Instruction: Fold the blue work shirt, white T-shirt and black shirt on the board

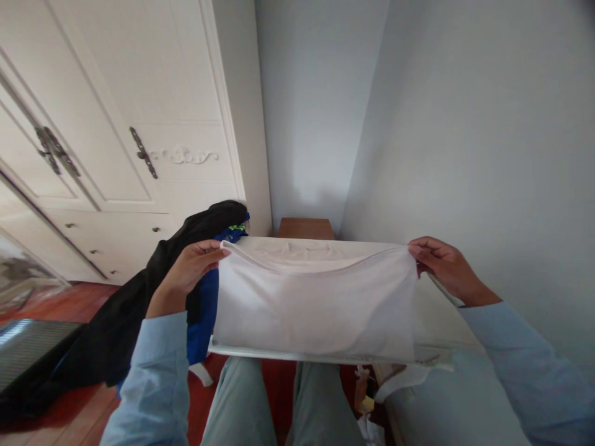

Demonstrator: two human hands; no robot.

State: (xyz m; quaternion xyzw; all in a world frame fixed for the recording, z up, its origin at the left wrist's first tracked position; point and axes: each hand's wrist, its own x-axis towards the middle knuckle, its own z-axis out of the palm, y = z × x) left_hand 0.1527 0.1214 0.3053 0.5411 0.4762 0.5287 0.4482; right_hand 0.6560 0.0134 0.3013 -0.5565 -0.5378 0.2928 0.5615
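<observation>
A white T-shirt (pixel 316 310) is stretched between my two hands above a white table. Its upper edge sags in the middle, and what looks like its neckline lies just beyond that edge. At the left corner, my left hand (pixel 193 266) pinches the cloth between thumb and fingers. The opposite corner is pinched by my right hand (pixel 439 263). Most of the tabletop under the cloth is hidden.
Dark and blue clothing (pixel 139 303) hangs close on the left, beside my left forearm. A white wardrobe (pixel 186 80) stands behind it. A brown wooden box-like piece (pixel 307 228) sits in the corner, and a grey wall (pixel 478 124) rises on the right.
</observation>
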